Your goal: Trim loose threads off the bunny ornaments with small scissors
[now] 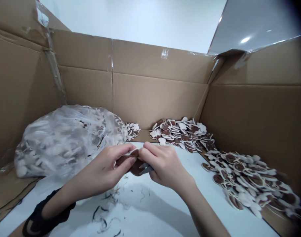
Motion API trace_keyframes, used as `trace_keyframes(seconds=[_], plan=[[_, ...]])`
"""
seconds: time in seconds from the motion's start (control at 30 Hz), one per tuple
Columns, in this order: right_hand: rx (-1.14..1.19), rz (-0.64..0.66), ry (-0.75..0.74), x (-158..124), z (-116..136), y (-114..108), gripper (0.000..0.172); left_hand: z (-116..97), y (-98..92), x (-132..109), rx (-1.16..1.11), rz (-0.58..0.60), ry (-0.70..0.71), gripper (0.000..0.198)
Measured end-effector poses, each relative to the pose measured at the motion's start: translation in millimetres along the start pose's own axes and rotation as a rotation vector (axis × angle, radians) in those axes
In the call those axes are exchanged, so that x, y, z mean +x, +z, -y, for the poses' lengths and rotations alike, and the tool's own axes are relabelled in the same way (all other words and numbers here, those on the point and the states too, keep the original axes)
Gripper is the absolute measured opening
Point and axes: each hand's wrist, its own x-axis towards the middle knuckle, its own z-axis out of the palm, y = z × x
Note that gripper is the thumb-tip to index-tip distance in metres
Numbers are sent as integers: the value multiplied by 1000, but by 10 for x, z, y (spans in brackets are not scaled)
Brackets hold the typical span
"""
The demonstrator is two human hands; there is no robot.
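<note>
Between my hands, just above the white table, is a brown, white-edged fabric piece [135, 169]. My left hand [113, 164] pinches it between thumb and fingers from the left side. On the other side my right hand [159, 161] is closed, its fingertips touching the piece's upper right edge. Out of the right hand's grip sticks a grey, pointed tool [146, 169] that looks like thread snips. The tool's tip lies against the brown face; most of it is hidden by my fingers.
A clear plastic bag [71, 141] full of similar pieces stands at left. Piles of brown-and-white pieces lie at the back [180, 133] and right [249, 179]. Thread scraps [106, 210] litter the white table [145, 217]. Cardboard walls [155, 92] enclose the sides and back.
</note>
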Motion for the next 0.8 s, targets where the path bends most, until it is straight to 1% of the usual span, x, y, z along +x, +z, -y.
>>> trace_keyframes(seconds=[0.07, 0.13, 0.23, 0.3, 0.37, 0.47, 0.5, 0.53, 0.6, 0.67, 0.7, 0.77, 0.8], plan=[[57, -44, -28, -12, 43, 9, 21, -22, -35, -2, 36, 30, 39, 19], [255, -32, -9, -34, 92, 3, 20, -52, -85, -17, 47, 91, 97, 19], [584, 14, 63, -57, 161, -27, 24, -67, -154, -48, 32, 172, 208, 20], [745, 3, 102, -55, 198, -42, 26, -47, -179, -68, 20, 205, 273, 20], [895, -23, 133, -42, 222, -41, 25, -17, -185, -83, 23, 183, 333, 16], [1121, -20, 195, -27, 240, -11, 25, 1, -179, -94, 21, 99, 428, 11], [1201, -13, 216, -26, 245, 7, 27, -5, -179, -92, 11, 88, 448, 10], [1287, -5, 240, -26, 254, 27, 30, -16, -180, -86, -6, 102, 455, 9], [1486, 13, 312, -27, 285, 74, 36, -44, -189, -65, -44, 177, 438, 14], [1731, 33, 385, -24, 338, 118, 38, -65, -200, -34, -82, 261, 412, 21], [1870, 49, 399, -21, 370, 133, 38, -69, -204, -17, -104, 306, 424, 23], [2101, 65, 361, -16, 434, 136, 38, -65, -207, 14, -144, 374, 494, 25], [2143, 43, 326, -17, 459, 121, 37, -59, -206, 25, -157, 395, 531, 25]])
